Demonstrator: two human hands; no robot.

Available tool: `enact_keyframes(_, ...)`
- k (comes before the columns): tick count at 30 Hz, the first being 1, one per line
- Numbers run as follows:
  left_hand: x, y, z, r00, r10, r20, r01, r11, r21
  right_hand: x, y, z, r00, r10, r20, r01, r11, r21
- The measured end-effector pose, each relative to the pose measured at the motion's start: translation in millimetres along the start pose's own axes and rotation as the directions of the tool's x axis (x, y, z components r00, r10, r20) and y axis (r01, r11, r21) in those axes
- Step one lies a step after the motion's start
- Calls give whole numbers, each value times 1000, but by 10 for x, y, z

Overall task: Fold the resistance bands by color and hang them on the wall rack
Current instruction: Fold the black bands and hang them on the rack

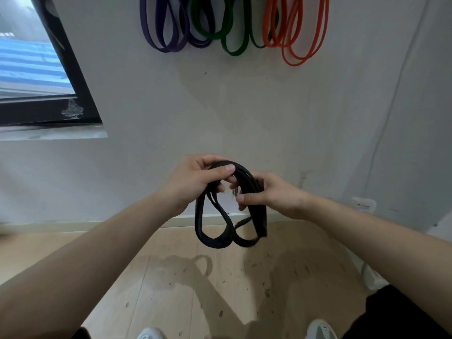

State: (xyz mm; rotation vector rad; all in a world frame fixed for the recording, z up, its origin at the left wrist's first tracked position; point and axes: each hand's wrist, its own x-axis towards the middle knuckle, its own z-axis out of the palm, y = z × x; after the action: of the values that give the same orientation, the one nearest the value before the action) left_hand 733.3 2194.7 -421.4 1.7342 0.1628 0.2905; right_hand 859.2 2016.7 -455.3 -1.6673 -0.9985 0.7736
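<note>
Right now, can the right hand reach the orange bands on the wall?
Probably yes: only bare wall lies below the orange bands, though the right hand and left hand both grip the black band.

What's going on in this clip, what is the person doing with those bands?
A person stands facing a wall and holds a bundle of black bands in both hands. The left hand grips the top of the looped bundle, and the right hand pinches it at the side, so the folding is under way. Purple bands, green bands and orange bands already hang on the wall above. The black ones are not yet hung.
</note>
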Motion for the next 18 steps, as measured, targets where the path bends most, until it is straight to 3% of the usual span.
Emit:
enact_keyframes(3, -6, 47, -21, 997, 48, -67, -48, 999, -5, -17, -84, -69, 998, -25, -54, 32, 991, 134)
enact_keyframes(10, 1, 123, 33, 1000, 0, 8, -1, 991, 136, -143, -311, -349, 986, -68, -152, 103, 966, 235)
enact_keyframes(13, 72, 208, 92, 1000, 6, 28, -13, 974, 225, -226, -398, -556, 982, -79, -169, 113, 973, 200)
enact_keyframes(18, 357, 562, 271, 998, 62, 21, -64, 986, 155, -311, -616, -908, 964, -138, -229, 173, 975, 140)
